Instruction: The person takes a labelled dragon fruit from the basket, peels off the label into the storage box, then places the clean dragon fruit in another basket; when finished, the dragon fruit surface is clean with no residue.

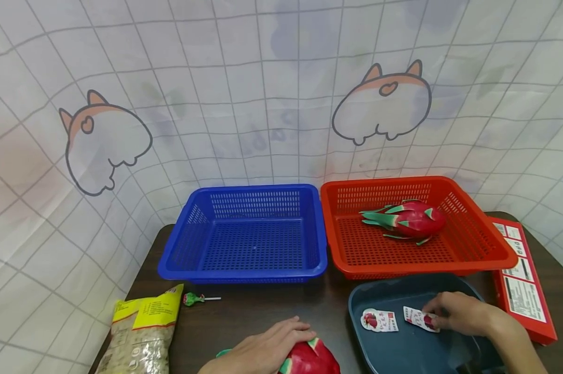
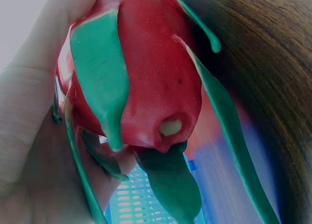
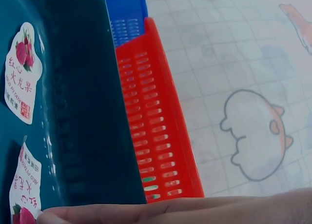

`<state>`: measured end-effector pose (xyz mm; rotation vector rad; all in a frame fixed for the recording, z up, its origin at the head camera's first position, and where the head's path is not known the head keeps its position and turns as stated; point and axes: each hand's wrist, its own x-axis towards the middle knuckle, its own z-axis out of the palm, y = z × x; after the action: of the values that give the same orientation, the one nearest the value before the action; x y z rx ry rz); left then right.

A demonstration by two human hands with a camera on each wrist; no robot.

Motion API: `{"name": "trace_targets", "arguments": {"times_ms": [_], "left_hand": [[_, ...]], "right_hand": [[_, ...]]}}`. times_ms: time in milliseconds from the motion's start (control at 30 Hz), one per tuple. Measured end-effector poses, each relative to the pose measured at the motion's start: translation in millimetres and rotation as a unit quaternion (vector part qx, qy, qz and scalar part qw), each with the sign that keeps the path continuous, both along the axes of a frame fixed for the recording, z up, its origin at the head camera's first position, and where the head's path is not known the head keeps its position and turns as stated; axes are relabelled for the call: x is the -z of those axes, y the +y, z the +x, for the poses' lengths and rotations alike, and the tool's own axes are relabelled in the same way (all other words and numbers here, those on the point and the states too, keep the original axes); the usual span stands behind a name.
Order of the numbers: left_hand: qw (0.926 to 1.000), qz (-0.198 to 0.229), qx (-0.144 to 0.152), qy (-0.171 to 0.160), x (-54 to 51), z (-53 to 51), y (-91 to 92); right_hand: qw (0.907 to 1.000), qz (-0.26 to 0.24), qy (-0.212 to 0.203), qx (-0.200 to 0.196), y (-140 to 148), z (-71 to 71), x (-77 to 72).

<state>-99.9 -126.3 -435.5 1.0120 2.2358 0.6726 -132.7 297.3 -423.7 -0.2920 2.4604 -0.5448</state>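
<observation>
My left hand point(image 1: 267, 347) grips a red dragon fruit point(image 1: 315, 358) at the front of the table. In the left wrist view, the green scales of this dragon fruit point(image 2: 156, 82) point out past its hollowed tip, and my thumb and palm lie along one side. Inside a dark blue tray point(image 1: 417, 358), my right hand point(image 1: 466, 313) pinches the right end of a small printed dragon fruit label point(image 1: 414, 316). A second label point(image 1: 379, 320) lies flat just left of it. The right wrist view shows my fingertips at the edge of the nearer label point(image 3: 27, 185).
Behind stand a blue basket point(image 1: 258, 275) and a red basket point(image 1: 356, 262) with another dragon fruit point(image 1: 414, 221) in it. A red box point(image 1: 524, 285) lies on the right. At left are a lollipop point(image 1: 192, 298) and a yellow-topped bag point(image 1: 141, 332).
</observation>
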Motion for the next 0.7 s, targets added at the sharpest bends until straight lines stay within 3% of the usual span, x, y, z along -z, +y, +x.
{"name": "trace_targets", "arguments": {"times_ms": [233,700], "left_hand": [[1.0000,0.000,-0.002,0.002,-0.1,1.0,1.0],[0.9999,-0.006,0.004,0.007,-0.4,-0.3,0.5]], "right_hand": [[0.9998,0.018,0.007,-0.001,1.4,-2.0,3.7],[0.9985,-0.049,0.016,0.018,2.0,-2.8,9.1]]}}
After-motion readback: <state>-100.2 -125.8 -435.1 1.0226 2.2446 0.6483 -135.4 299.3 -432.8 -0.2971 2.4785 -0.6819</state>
